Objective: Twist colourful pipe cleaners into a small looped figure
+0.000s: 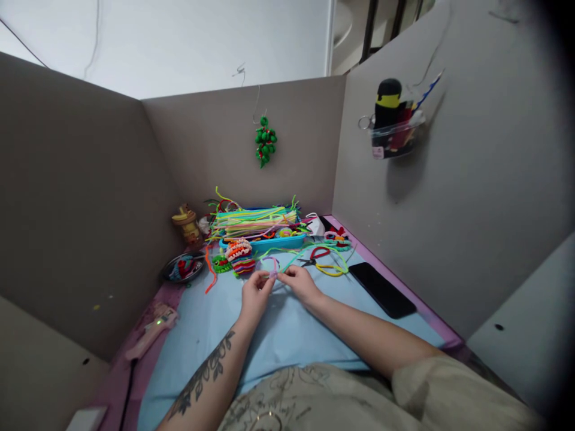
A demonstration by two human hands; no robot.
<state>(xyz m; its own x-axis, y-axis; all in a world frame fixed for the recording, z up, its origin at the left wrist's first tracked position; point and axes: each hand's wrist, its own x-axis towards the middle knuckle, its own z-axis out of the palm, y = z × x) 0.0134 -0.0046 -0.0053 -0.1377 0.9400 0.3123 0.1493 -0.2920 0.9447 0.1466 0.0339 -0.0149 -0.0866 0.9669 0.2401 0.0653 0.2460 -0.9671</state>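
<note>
Forearms cross blue mat (278,341); left hand (256,294) and right hand (300,281) meet mid-mat, fingertips pinched shut on lilac pipe cleaner (269,268). Blue tray (269,242) just behind, phone (381,289) right. Cardboard walls (81,197) box three sides; bare mat toward the person.

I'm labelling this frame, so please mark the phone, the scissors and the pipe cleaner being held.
Phone (382,290): head view, middle of its dark screen.
Scissors (317,255): head view, on the red handle loop.
Pipe cleaner (271,269): head view, on the purple loop between the hands.
</note>
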